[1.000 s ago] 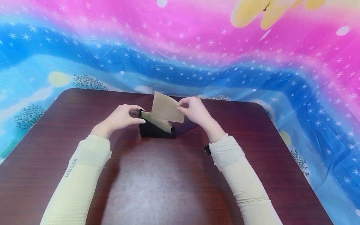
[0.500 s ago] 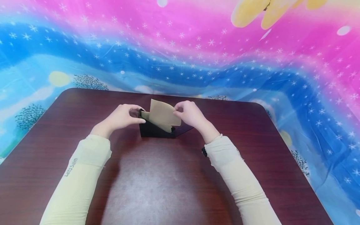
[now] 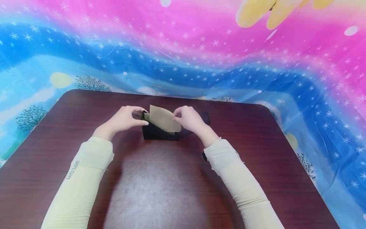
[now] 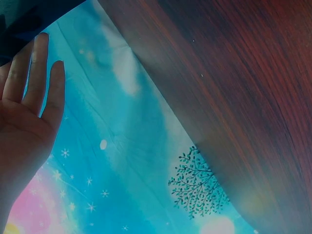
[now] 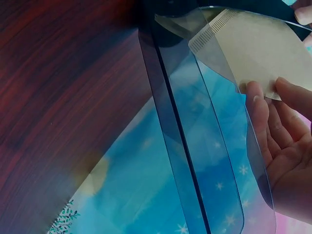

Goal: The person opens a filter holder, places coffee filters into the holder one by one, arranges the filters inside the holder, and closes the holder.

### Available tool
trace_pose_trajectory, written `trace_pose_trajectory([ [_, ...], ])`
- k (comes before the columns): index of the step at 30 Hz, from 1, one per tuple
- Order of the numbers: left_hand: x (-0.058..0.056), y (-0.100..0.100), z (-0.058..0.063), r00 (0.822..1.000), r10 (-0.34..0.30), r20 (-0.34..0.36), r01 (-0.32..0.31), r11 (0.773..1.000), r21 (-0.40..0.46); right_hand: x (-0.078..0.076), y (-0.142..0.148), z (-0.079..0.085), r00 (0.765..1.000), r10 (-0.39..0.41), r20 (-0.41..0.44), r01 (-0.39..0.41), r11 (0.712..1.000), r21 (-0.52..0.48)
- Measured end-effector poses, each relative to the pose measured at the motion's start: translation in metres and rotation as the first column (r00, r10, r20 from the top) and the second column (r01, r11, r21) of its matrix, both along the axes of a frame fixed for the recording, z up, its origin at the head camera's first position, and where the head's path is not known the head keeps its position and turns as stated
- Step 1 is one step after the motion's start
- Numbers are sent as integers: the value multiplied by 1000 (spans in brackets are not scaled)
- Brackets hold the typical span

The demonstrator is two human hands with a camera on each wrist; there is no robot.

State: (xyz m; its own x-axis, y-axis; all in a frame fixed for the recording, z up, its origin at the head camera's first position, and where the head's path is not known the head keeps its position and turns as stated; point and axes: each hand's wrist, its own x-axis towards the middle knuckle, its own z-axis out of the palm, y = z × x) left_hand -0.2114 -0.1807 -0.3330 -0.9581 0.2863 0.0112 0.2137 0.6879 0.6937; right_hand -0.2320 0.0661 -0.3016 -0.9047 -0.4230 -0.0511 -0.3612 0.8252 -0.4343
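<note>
A black box with a slanted top stands on the table; more brown paper shows at its mouth. My left hand grips its tall left end, thumb on the near side and fingers behind. In the left wrist view those fingers reach up to the dark box. With thumb and index finger my right hand pinches the right edge of a brown paper coffee filter, its lower part in the box's mouth. The right wrist view shows the filter's crimped seam. A clear lid hangs open from the box.
The dark reddish wood table has rounded far corners. Behind it hangs a pink and blue cloth with snowflakes, close along the far edge. In the head view the lid lies out to the right, partly behind the right hand.
My right hand has moved down and left, lowering the coffee filter into the mouth of the box. My left hand has stayed on the box. More of the lid shows now.
</note>
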Motion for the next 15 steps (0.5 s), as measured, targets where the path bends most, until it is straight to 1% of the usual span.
trace_pose_trajectory([
  [7,0,0,0,1000,3,5,-3,1000,2,0,-7,-6,1000,3,-5,-3,999,47],
  [15,1,0,2,1000,8,-1,-8,1000,-3,1,-12,-10,1000,1,0,-1,998,66],
])
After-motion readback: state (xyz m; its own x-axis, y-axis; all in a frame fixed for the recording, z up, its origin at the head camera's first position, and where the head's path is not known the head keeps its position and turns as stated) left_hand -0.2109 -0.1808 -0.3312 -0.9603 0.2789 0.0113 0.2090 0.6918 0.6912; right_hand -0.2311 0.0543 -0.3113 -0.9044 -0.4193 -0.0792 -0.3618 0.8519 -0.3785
